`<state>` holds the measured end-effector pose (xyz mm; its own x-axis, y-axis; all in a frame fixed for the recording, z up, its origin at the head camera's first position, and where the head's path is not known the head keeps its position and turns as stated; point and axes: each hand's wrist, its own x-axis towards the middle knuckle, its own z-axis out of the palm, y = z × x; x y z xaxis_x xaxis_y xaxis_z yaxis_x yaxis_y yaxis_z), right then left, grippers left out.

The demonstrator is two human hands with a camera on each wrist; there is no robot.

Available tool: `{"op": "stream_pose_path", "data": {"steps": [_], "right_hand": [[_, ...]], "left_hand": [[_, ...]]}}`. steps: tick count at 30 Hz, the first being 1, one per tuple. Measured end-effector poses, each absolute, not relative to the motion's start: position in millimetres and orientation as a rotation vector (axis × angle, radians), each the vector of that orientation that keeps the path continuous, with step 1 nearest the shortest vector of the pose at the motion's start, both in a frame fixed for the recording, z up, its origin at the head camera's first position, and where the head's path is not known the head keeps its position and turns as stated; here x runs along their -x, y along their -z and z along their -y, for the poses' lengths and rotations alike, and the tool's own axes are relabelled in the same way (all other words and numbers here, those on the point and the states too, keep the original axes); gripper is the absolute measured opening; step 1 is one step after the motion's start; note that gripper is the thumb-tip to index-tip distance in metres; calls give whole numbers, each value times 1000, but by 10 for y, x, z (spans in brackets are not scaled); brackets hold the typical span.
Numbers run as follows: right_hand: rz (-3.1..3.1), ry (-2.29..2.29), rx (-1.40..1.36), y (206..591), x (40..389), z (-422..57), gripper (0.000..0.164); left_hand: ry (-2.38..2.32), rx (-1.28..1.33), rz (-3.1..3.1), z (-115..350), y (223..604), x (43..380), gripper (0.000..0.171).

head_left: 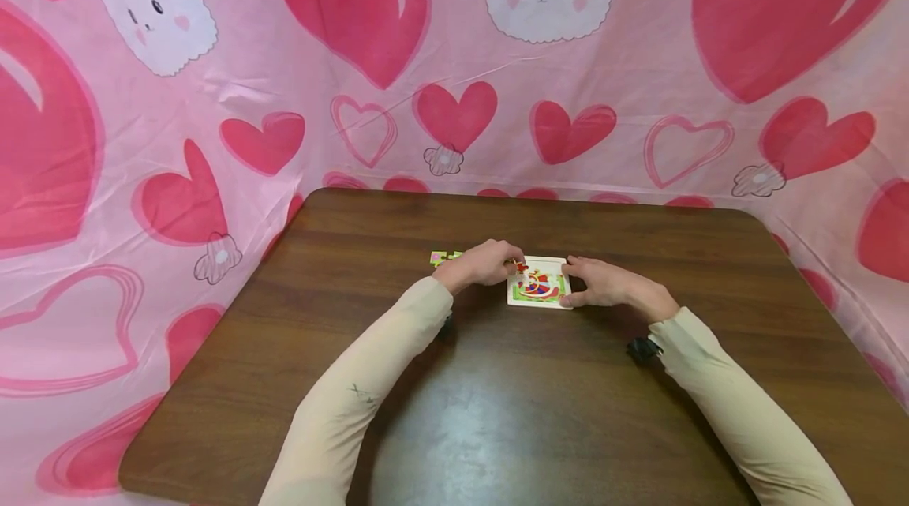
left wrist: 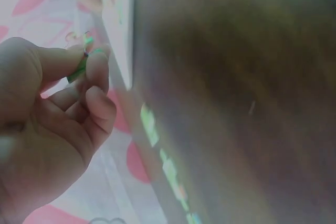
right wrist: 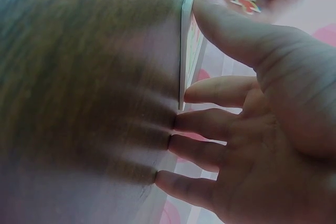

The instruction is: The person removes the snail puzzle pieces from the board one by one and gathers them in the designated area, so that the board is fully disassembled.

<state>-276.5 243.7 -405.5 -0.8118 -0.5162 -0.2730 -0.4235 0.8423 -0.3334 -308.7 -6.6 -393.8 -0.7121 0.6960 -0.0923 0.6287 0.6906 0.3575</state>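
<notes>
A small white-framed jigsaw puzzle board (head_left: 513,301) with a red, blue and green picture lies flat on the table. My left hand (head_left: 484,263) is over its left side, pinching a puzzle piece (right wrist: 245,4) between thumb and forefinger. Green and red show on that piece in the right wrist view. At the board's right side, my right hand (head_left: 602,283) rests with its fingers spread and nearly straight. Its thumb (right wrist: 220,22) touches the board's edge, and the forefinger meets the board's corner while the other fingertips stand on the table.
Several loose green puzzle pieces (head_left: 438,258) lie left of the board, partly hidden behind the left hand in the head view. The brown wooden table (head_left: 454,411) ends at a pink heart-patterned cloth (head_left: 454,40) behind and at the sides.
</notes>
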Motion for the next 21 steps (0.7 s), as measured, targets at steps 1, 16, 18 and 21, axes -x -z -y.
{"op": "stream_pose_path", "data": {"steps": [1,16,18,21], "right_hand": [[-2666,365,704,4058,2767,-2437,75],[-2672,363,696,4041,2745,-2437,78],[-2672,366,695,4042,2744,-2437,78],[-2674,370,700,4049,2743,-2434,78]], "left_hand": [[-464,-1067,-2679,95,3915,3100,28],[-628,-878,-2673,526,3811,3146,10],[-626,-866,-2666,568,3810,3125,9],[-608,-852,-2659,628,3805,3103,8]]}}
